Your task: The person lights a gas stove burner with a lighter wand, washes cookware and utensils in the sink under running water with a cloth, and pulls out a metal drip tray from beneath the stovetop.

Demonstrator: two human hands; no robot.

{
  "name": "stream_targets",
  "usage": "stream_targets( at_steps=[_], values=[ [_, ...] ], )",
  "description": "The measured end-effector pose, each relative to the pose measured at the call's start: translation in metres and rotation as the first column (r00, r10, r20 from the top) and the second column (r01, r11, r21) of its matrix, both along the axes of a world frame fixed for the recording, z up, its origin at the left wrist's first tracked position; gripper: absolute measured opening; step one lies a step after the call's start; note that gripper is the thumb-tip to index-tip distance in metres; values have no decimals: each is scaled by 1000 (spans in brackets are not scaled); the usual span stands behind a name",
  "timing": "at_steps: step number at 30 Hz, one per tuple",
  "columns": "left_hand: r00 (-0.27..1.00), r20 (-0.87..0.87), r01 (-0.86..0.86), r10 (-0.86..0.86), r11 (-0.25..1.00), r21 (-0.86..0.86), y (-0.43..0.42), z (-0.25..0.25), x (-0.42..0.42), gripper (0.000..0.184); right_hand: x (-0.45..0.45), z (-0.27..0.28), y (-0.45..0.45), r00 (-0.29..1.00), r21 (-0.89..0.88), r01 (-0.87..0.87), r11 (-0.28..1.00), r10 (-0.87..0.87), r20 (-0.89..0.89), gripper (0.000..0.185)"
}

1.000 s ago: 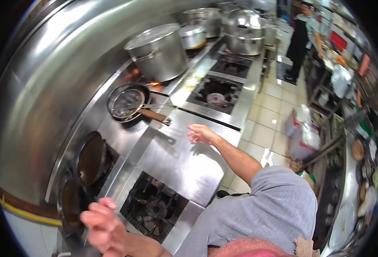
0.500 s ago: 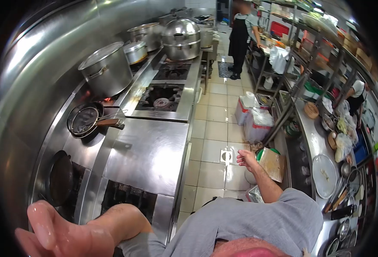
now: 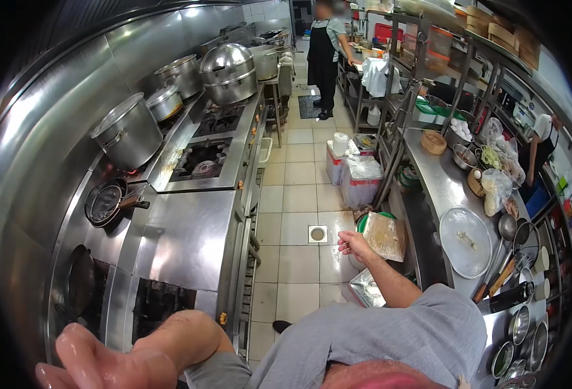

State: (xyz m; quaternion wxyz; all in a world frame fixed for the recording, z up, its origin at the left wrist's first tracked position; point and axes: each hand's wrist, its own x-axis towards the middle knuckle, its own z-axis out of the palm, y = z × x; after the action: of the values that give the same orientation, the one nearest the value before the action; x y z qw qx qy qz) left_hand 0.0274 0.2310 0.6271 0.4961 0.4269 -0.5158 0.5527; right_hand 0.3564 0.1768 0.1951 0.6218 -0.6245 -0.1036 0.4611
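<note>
Down at the near end of the stove (image 3: 182, 227), we've got a dark burner (image 3: 163, 305) with a blackened pan (image 3: 80, 275) to its left, and this side of both comes our left hand (image 3: 98, 363): fingers parted, nothing visible in its grip, its lower part cut off by the frame.

Across we go to our right hand (image 3: 354, 245), out over the floor (image 3: 299, 262), fingers loosely curled and no object we can make out. Just beside it, a worn board (image 3: 386, 237) rests over a green-rimmed tub (image 3: 362, 222).

What could go wrong? That left hand looks wet, so a slip is possible on anything it grips, and a careless swing might catch hot metal, if that pan is hot. Over here, a stray sweep of the forearm could knock the board, which seems merely propped.

As for positions, the burner lies ahead and to the right of the left hand, the pan straight ahead; the board sits right of the other hand, contact hard to call. Further out, a reddish glow (image 3: 132, 172) shows under the big pot (image 3: 127, 133), and we spot a person (image 3: 325, 58) in a dark apron up the aisle.
</note>
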Motion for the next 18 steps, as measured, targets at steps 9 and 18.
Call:
stream_targets(
  at_steps=[9, 18],
  values=[
    [435, -357, -779, 827, 544, 311, -81, 26, -8, 27, 66, 187, -31, -297, 373, 171, 912, -314, 902, 71],
    [588, -291, -672, 755, 656, 343, -101, 31, -43, 33, 46, 409, -36, -642, 717, -80, 693, -585, 495, 77]
  ],
)
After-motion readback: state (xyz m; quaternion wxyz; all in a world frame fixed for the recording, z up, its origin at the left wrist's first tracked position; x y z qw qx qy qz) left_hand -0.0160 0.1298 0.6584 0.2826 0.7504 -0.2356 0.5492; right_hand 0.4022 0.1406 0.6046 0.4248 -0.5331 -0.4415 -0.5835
